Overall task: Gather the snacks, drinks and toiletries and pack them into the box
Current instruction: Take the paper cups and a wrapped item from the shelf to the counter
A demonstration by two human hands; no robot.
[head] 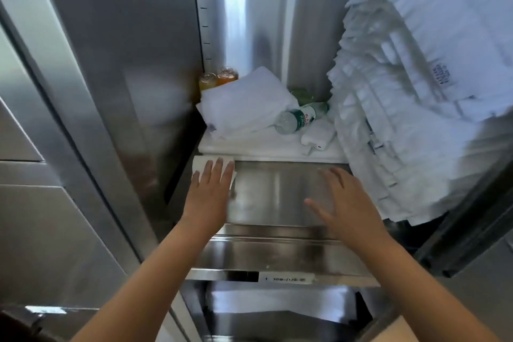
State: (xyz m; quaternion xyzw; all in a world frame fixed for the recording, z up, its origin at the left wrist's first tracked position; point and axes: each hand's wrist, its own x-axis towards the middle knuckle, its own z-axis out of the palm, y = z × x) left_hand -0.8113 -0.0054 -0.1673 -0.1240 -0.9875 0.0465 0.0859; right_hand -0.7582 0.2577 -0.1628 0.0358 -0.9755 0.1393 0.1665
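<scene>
A: From the head view, what have your hands got?

B: Your left hand (212,182) lies flat, fingers straight, pressing a small white paper packet (200,162) at the left edge of the brushed steel shelf (277,197). Your right hand (342,198) hovers spread over the bare steel, holding nothing.

A: And the goods?

B: A clear plastic water bottle with a green label (298,118) lies on its side at the back, just beside a folded white towel (247,100). Two orange-filled bottles (219,79) stand in the back left corner, behind the towel.

A: How far along are you?

B: Early, I'd judge. No box is in view, the drinks are ungathered, and nothing is grasped yet.
</scene>
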